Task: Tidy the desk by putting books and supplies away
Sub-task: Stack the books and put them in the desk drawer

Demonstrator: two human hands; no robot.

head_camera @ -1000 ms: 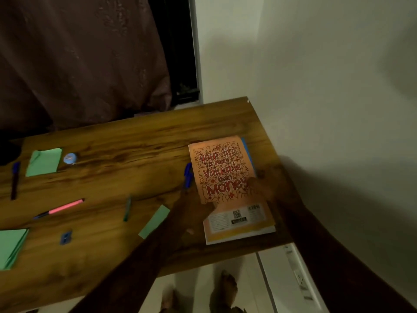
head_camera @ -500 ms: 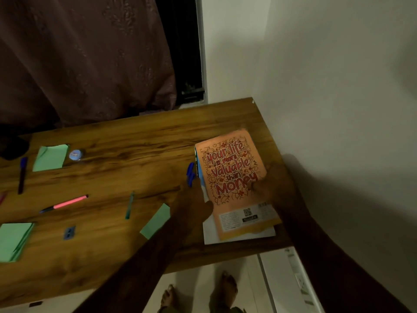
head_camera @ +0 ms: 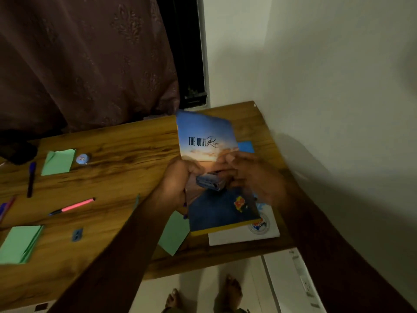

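Note:
I hold a book [head_camera: 207,136] with a blue sunset cover titled "The Quiet Ride" tilted up above the right end of the wooden desk [head_camera: 126,150]. My left hand [head_camera: 178,179] grips its left edge and my right hand [head_camera: 252,175] grips its right edge, thumbs on the cover. Under it a white book [head_camera: 243,238] with a round logo lies flat near the desk's front right corner. A blue corner [head_camera: 246,146] of another flat item shows behind the held book.
Green note pads [head_camera: 58,162] [head_camera: 20,243] [head_camera: 174,232], a pink pen [head_camera: 74,206], a dark pen [head_camera: 31,177], a round badge [head_camera: 82,159] and a small blue sharpener [head_camera: 77,234] lie on the desk. A white wall runs along the right edge; a curtain hangs behind.
The orange-covered book lay on the stack, then my hands lifted it. The book in my hands now faces me with a blue cover, and the white book beneath is uncovered.

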